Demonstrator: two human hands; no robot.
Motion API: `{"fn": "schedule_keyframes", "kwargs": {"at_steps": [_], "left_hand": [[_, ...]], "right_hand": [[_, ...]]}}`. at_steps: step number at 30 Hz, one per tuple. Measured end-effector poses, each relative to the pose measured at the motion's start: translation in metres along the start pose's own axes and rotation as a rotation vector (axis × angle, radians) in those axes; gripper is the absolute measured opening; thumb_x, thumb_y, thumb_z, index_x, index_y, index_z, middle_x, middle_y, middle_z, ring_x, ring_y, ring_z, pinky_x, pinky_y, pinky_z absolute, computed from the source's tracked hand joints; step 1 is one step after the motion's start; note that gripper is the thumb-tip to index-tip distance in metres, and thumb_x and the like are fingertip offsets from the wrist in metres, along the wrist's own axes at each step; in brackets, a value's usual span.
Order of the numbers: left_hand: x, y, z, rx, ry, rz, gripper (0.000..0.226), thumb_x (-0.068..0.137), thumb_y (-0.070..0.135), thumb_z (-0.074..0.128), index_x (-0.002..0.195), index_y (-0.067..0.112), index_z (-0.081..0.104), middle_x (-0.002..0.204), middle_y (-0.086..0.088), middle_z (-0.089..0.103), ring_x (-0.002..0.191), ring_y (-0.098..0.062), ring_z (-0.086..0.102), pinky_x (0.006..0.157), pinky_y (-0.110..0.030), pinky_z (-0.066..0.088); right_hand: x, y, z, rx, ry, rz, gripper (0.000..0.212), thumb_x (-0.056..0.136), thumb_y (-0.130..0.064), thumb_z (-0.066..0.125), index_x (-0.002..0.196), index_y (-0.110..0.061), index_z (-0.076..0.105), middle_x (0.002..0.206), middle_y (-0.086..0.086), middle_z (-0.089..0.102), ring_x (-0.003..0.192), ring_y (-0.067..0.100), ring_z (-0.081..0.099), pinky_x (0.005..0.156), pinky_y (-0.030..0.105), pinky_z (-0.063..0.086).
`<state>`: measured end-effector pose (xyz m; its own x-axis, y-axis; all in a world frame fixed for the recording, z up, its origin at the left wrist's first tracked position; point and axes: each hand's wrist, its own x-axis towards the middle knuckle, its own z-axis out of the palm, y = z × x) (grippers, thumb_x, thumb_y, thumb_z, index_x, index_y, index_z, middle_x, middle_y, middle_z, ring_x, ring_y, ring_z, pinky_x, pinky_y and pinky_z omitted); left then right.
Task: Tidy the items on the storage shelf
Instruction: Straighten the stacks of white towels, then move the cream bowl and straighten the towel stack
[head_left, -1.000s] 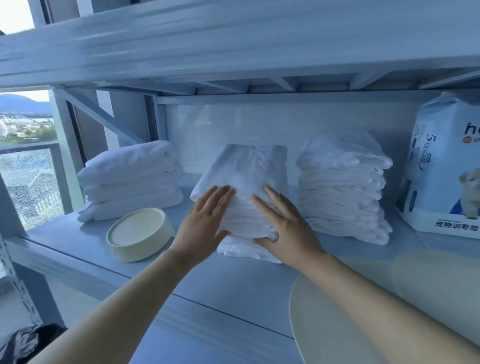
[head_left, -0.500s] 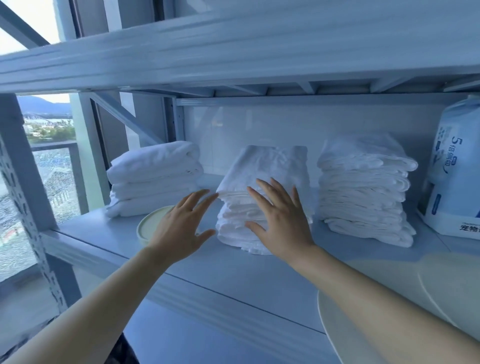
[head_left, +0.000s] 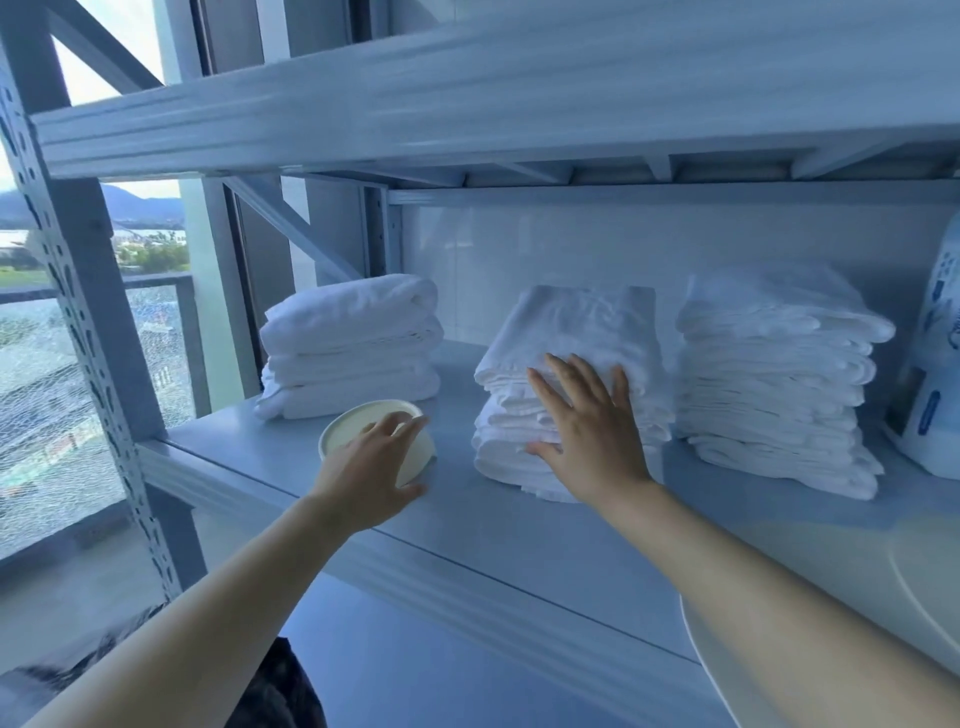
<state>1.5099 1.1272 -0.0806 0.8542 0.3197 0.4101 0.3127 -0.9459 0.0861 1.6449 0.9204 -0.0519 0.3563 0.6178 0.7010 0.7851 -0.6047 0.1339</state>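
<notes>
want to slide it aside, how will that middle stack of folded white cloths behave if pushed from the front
The middle stack looks soft and loosely layered, so it would probably shear or slump rather than slide whole. Its uneven edges suggest that upper layers may shift first. The right hand flat against the front should help steady it.

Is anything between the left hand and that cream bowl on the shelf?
Nothing visible. The left hand is already at the upturned cream bowl, fingers spread over its near side. The folded towels lie behind it, out of the way. Whether the fingers touch it is unclear.
</notes>
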Motion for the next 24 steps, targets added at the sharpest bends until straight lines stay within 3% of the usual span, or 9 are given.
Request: {"fn": "schedule_keyframes", "kwargs": {"at_steps": [2,4,8,17,21,24], "left_hand": [[-0.001,-0.002,0.002,0.020,-0.028,-0.006,0.079,0.078,0.044,0.066,0.145,0.032,0.024,0.145,0.008,0.035,0.129,-0.018,0.039,0.092,-0.036,0.046],[-0.002,-0.003,0.003,0.019,-0.034,-0.015,0.079,0.078,0.040,0.067,0.144,0.030,0.025,0.144,0.007,0.037,0.128,-0.019,0.040,0.091,-0.037,0.046],[-0.004,-0.006,0.001,0.049,-0.026,-0.043,0.073,0.080,0.035,0.066,0.142,0.031,0.028,0.140,0.008,0.039,0.125,-0.020,0.042,0.083,-0.036,0.049],[-0.009,-0.003,-0.004,0.110,0.053,-0.058,0.057,0.078,0.036,0.060,0.133,0.034,0.046,0.132,0.015,0.051,0.114,-0.016,0.053,0.076,-0.026,0.045],[-0.011,-0.004,-0.011,-0.021,0.179,-0.090,0.055,0.073,0.035,0.066,0.126,0.029,0.055,0.126,0.012,0.058,0.103,-0.021,0.059,0.068,-0.024,0.038],[-0.010,-0.005,-0.020,-0.243,0.284,-0.122,0.048,0.070,0.032,0.074,0.116,0.024,0.063,0.113,0.006,0.065,0.092,-0.024,0.063,0.070,-0.028,0.046]], "right_hand": [[-0.002,-0.005,0.000,0.025,0.026,0.003,0.076,0.070,-0.036,0.078,0.136,-0.016,0.047,0.144,0.006,0.043,0.137,0.027,0.033,0.110,0.060,0.012],[-0.006,-0.009,0.000,0.014,0.099,-0.026,0.072,0.063,-0.030,0.084,0.129,-0.014,0.056,0.138,0.008,0.051,0.132,0.029,0.043,0.106,0.063,0.014],[-0.011,-0.023,0.001,0.033,0.198,-0.111,0.068,0.058,-0.022,0.086,0.121,-0.013,0.062,0.130,0.008,0.058,0.124,0.030,0.051,0.103,0.058,0.018],[-0.013,-0.031,-0.001,0.177,0.074,-0.148,0.060,0.070,-0.018,0.080,0.126,-0.010,0.058,0.134,0.009,0.054,0.129,0.033,0.045,0.107,0.054,0.024],[-0.015,-0.036,0.002,0.240,0.094,-0.208,0.054,0.066,-0.010,0.081,0.117,-0.008,0.064,0.126,0.009,0.061,0.121,0.031,0.054,0.101,0.050,0.039],[-0.015,-0.041,0.005,0.316,0.105,-0.215,0.050,0.063,-0.005,0.083,0.111,-0.009,0.068,0.118,0.005,0.066,0.114,0.026,0.060,0.086,0.037,0.055]]}}
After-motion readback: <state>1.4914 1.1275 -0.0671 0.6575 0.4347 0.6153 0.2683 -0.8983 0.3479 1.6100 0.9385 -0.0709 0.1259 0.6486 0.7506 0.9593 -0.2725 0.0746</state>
